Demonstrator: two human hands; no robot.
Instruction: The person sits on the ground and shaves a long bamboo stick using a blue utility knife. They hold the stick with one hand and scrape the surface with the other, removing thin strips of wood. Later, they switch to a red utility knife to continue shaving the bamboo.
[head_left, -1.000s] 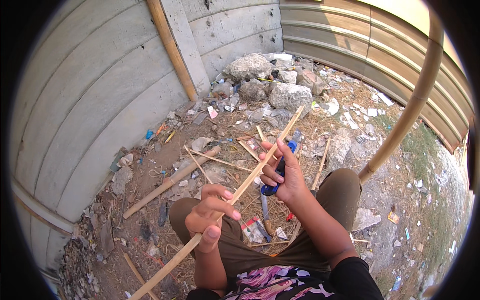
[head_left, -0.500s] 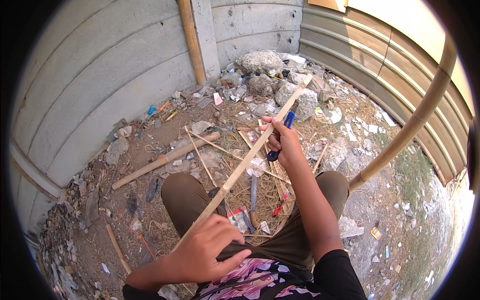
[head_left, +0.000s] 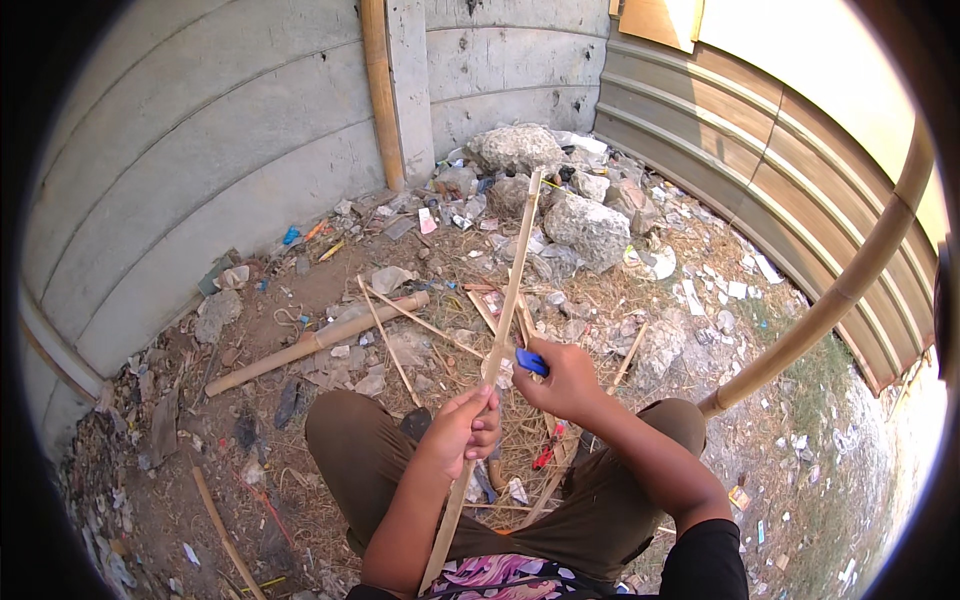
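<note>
A long, pale bamboo strip (head_left: 520, 262) runs from my lap up and away, its far end raised over the rubble. My left hand (head_left: 464, 432) is closed around it a little below its middle. In my right hand (head_left: 566, 382) sits a blue cutter knife (head_left: 533, 362), the fist wrapped about the handle. The knife is close beside the strip, just above my left hand. Whether the blade touches the bamboo I cannot tell. On the ground between my knees lies a red-handled object (head_left: 545, 455), partly hidden by my leg.
Several thin bamboo sticks (head_left: 390, 340) and a thicker bamboo pole (head_left: 315, 345) lie ahead on littered soil. Rocks (head_left: 588, 232) are heaped in the corner between a concrete wall (head_left: 230, 130) and a metal fence (head_left: 720, 130). A slanting bamboo pole (head_left: 820, 310) stands at right.
My left hand has gone from hovering near my lap to gripping the strip. My right hand has left the strip and drawn nearer with the knife. The strip's far end has swung left.
</note>
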